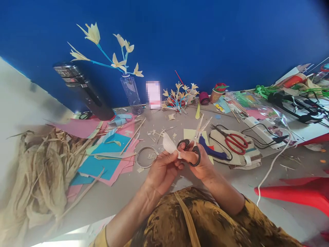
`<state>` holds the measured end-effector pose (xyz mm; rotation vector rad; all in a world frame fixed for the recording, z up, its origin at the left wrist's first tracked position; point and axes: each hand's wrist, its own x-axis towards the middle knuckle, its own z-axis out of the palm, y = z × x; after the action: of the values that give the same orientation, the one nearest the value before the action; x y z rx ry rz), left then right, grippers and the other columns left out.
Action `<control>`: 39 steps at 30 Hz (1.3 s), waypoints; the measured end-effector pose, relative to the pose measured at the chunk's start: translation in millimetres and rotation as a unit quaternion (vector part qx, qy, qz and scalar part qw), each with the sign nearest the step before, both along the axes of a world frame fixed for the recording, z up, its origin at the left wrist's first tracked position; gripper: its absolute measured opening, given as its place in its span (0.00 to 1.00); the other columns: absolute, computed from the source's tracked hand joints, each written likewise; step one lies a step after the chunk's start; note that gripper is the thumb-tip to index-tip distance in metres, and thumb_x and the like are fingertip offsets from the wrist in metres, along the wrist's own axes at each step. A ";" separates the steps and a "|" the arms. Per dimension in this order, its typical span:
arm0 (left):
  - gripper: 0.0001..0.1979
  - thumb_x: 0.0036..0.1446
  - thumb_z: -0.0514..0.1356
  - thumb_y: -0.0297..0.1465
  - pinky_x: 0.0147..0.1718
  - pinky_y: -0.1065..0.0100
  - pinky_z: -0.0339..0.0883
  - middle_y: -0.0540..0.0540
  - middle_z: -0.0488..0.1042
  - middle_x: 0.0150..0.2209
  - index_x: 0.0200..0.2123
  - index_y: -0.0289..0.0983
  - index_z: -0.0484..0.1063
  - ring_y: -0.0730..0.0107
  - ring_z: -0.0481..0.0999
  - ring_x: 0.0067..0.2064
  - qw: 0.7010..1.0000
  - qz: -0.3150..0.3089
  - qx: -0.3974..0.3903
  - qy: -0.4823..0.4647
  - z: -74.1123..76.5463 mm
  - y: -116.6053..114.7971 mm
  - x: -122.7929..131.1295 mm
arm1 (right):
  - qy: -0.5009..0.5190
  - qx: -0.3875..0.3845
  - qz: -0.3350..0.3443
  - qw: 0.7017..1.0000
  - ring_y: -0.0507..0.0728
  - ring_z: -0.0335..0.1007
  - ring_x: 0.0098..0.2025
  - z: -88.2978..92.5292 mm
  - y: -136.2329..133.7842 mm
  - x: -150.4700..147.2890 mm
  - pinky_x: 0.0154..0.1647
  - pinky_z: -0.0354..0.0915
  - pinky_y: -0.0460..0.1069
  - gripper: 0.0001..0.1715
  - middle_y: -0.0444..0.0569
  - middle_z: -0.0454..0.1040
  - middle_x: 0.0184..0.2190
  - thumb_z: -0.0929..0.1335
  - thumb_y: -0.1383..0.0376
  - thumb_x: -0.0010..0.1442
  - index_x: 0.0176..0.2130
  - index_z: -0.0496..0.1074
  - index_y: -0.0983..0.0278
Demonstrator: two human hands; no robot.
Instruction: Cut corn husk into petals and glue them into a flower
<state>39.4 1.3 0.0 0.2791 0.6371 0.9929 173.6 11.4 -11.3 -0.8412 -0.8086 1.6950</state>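
Observation:
My left hand (pixel 164 168) is closed in a pinch on a pale, leaf-shaped strip of husk (pixel 169 144), held just above the grey table (pixel 144 185). My right hand (pixel 202 161) grips black-handled scissors (pixel 192 151), fingers through the loops, blades pointing up and away. The two hands touch at the strip's near end. Small husk scraps (pixel 154 132) lie scattered on the table beyond them.
A heap of dried husks (pixel 38 171) lies left, beside blue and pink paper sheets (pixel 108 157). A wire ring (pixel 146 156), red-handled scissors (pixel 235 141), a bottle with husk flowers (pixel 131 91), a black flask (pixel 84 91), cables and a red stool (pixel 303 193) surround me.

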 end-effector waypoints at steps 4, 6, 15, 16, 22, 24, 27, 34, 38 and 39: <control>0.12 0.44 0.73 0.29 0.26 0.72 0.63 0.52 0.65 0.20 0.26 0.31 0.74 0.79 0.62 0.24 1.000 -0.011 -0.012 -0.007 -0.4 -2.2 0.1 | 0.017 -0.005 0.031 0.999 0.50 0.68 0.21 -0.9 2.3 7.9 0.20 0.64 0.44 0.22 0.40 0.68 0.22 0.79 0.61 0.43 0.32 0.68 0.64; 0.12 0.45 0.73 0.28 0.26 0.72 0.63 0.52 0.65 0.20 0.25 0.32 0.73 0.79 0.62 0.24 1.000 -0.002 -0.017 -0.007 -2.0 -1.2 0.0 | 0.040 0.002 0.019 0.999 0.46 0.60 0.20 -2.3 3.2 10.0 0.20 0.60 0.41 0.20 0.39 0.65 0.23 0.80 0.61 0.44 0.30 0.69 0.65; 0.14 0.42 0.74 0.30 0.26 0.73 0.63 0.52 0.66 0.20 0.28 0.30 0.75 0.80 0.63 0.24 1.000 0.018 -0.007 0.016 4.1 4.7 -2.6 | -0.019 0.023 0.012 0.999 0.50 0.66 0.23 -4.1 4.8 -0.9 0.24 0.63 0.45 0.22 0.41 0.68 0.24 0.79 0.58 0.45 0.33 0.68 0.63; 0.13 0.42 0.74 0.30 0.26 0.73 0.64 0.53 0.66 0.20 0.27 0.31 0.74 0.79 0.64 0.24 1.000 0.021 -0.013 0.014 5.4 5.9 -4.9 | 0.000 0.021 0.020 1.000 0.49 0.63 0.22 -3.7 5.6 0.4 0.23 0.61 0.44 0.22 0.39 0.66 0.23 0.79 0.58 0.45 0.33 0.67 0.63; 0.12 0.45 0.72 0.29 0.28 0.69 0.69 0.50 0.71 0.24 0.25 0.34 0.70 0.74 0.71 0.28 0.995 0.084 0.001 0.053 13.1 14.3 -21.9 | -0.114 0.093 0.059 0.987 0.49 0.54 0.24 -1.0 1.0 23.5 0.26 0.56 0.46 0.25 0.42 0.64 0.25 0.77 0.48 0.48 0.33 0.71 0.64; 0.12 0.45 0.72 0.31 0.29 0.68 0.70 0.49 0.74 0.26 0.27 0.34 0.73 0.72 0.73 0.29 0.995 0.070 0.023 0.073 15.5 14.2 -23.5 | -0.185 0.134 0.104 0.968 0.52 0.58 0.27 -0.7 -5.1 28.5 0.28 0.58 0.48 0.33 0.48 0.69 0.29 0.73 0.39 0.51 0.36 0.74 0.66; 0.13 0.43 0.73 0.31 0.28 0.70 0.69 0.49 0.73 0.24 0.27 0.33 0.73 0.74 0.72 0.26 0.991 0.068 0.049 0.101 18.1 11.6 -22.4 | -0.220 0.143 0.155 0.953 0.52 0.61 0.27 -0.2 -14.8 29.9 0.29 0.58 0.48 0.39 0.50 0.72 0.30 0.69 0.34 0.52 0.38 0.75 0.67; 0.14 0.40 0.75 0.30 0.25 0.72 0.68 0.52 0.72 0.22 0.27 0.33 0.74 0.76 0.71 0.24 0.989 0.088 0.045 0.108 17.2 7.6 -21.6 | -0.244 0.116 0.197 0.942 0.51 0.56 0.26 -1.0 -27.8 26.9 0.26 0.52 0.46 0.41 0.45 0.69 0.25 0.68 0.32 0.49 0.33 0.73 0.67; 0.14 0.42 0.74 0.32 0.26 0.70 0.69 0.49 0.73 0.22 0.25 0.33 0.72 0.73 0.73 0.26 0.992 0.075 0.031 0.100 16.6 7.7 -21.1 | -0.241 0.100 0.215 0.941 0.51 0.55 0.25 -5.0 -31.8 25.6 0.25 0.51 0.46 0.42 0.44 0.67 0.24 0.68 0.31 0.48 0.33 0.72 0.67; 0.14 0.42 0.74 0.32 0.26 0.70 0.69 0.49 0.73 0.22 0.25 0.33 0.72 0.72 0.73 0.26 0.992 0.072 0.029 0.101 16.6 7.9 -20.7 | -0.239 0.098 0.216 0.941 0.51 0.55 0.25 -5.4 -32.5 25.2 0.25 0.51 0.46 0.42 0.44 0.67 0.23 0.68 0.31 0.48 0.33 0.72 0.67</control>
<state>18.6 9.2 16.6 0.3926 0.8227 1.1317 198.7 -21.1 -16.7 -1.0031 -1.5637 1.7615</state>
